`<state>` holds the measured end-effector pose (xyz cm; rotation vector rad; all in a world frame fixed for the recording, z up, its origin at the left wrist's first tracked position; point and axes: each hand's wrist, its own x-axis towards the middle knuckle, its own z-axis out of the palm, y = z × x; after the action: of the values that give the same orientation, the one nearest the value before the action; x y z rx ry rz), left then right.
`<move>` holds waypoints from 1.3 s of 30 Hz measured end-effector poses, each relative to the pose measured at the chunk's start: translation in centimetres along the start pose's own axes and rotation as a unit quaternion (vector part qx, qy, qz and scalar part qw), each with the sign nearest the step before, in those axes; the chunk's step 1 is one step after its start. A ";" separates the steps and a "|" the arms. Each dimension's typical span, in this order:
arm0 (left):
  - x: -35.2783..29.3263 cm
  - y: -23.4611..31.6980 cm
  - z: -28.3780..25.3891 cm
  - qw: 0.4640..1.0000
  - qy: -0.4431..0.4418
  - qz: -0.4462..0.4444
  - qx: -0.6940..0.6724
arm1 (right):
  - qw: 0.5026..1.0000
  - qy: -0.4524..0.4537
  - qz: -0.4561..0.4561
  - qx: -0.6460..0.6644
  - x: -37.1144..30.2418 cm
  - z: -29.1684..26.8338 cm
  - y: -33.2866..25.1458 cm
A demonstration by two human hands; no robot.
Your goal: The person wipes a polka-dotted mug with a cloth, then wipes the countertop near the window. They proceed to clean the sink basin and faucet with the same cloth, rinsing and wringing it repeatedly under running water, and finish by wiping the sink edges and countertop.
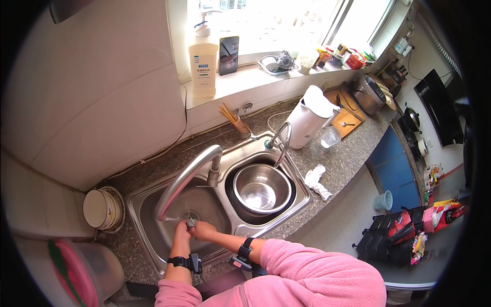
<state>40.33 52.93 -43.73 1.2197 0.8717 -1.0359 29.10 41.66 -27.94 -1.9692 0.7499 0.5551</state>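
speckled stone worktop (353, 158), double sink (148, 225): left hand (180, 231) and right hand (203, 230) together, pinching a small grey item (191, 222) under the tap (186, 179), over the left basin's drain to catch runoff.

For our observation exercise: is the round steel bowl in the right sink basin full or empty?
Empty: the round steel bowl sits upright in the right sink basin, its shiny inside bare, with no food showing; a thin water film cannot be ruled out.
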 end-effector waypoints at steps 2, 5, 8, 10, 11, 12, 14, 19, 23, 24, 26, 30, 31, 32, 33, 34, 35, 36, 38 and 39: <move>1.0 -0.5 0.3 0.997 0.042 0.059 0.023 | 1.000 0.008 -0.004 0.002 -0.6 -0.2 -0.3; 2.2 -0.6 0.8 0.993 0.019 0.117 0.019 | 1.000 0.006 -0.017 0.016 -1.1 -0.4 -0.2; 2.1 0.6 0.4 0.942 0.158 0.265 0.134 | 0.997 0.040 -0.061 0.006 -2.0 -0.2 0.9; 0.4 2.6 -1.2 0.915 0.183 0.307 0.189 | 0.994 0.005 -0.105 0.015 -2.4 -0.1 1.8; -0.7 2.8 -1.2 0.910 0.164 0.354 0.138 | 0.994 0.000 -0.085 0.066 -2.5 -0.1 2.3; -2.2 3.5 -1.2 0.938 0.104 0.302 0.136 | 0.989 0.029 -0.094 0.107 -2.3 -0.2 2.6; -5.1 3.8 0.2 0.969 0.056 0.224 0.092 | 0.987 0.039 -0.074 0.138 -1.7 -0.3 2.9; -10.2 1.5 3.3 0.995 -0.016 0.092 0.029 | 0.995 0.055 -0.050 0.072 0.2 -0.7 2.4; -9.9 1.0 3.2 0.989 -0.075 0.125 0.026 | 0.998 0.004 -0.061 0.025 -0.2 -0.8 3.1; -9.5 1.3 3.0 0.992 -0.044 0.118 0.028 | 0.999 0.010 -0.054 -0.005 -0.4 -0.9 3.5; -8.5 1.9 2.5 0.985 0.021 0.154 0.073 | 0.997 0.023 -0.043 -0.058 -0.7 -1.0 4.4; -8.1 2.0 1.4 0.937 -0.063 0.284 0.195 | 0.983 0.037 -0.073 -0.162 -0.7 -1.9 5.7; -8.2 1.9 1.2 0.929 -0.055 0.288 0.226 | 0.981 0.046 -0.095 -0.164 -0.6 -2.4 5.8; -8.5 1.7 1.2 0.920 -0.053 0.288 0.258 | 0.979 0.047 -0.096 -0.172 -0.4 -2.9 5.7; -8.8 1.6 1.1 0.911 -0.049 0.289 0.289 | 0.978 0.047 -0.096 -0.181 -0.3 -3.4 5.5; -9.1 1.4 1.0 0.902 -0.049 0.287 0.320 | 0.982 0.065 -0.095 -0.149 -0.3 -4.1 5.1; -9.5 1.4 0.9 0.883 -0.042 0.296 0.361 | 0.986 0.078 -0.107 -0.104 -0.4 -4.8 4.6; -9.8 1.2 1.0 0.898 -0.054 0.288 0.328 | 0.987 0.095 -0.118 -0.058 -0.6 -5.6 3.9; -10.5 0.8 0.9 0.913 -0.063 0.274 0.294 | 0.981 0.130 -0.145 0.016 -1.3 -7.3 2.3; -10.7 0.7 1.0 0.907 -0.055 0.296 0.293 | 0.974 0.141 -0.168 0.046 -1.7 -8.2 1.4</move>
<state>37.66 53.64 -33.30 1.7638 0.0498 -0.8656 27.58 34.39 -23.82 -2.0528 0.5808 0.0365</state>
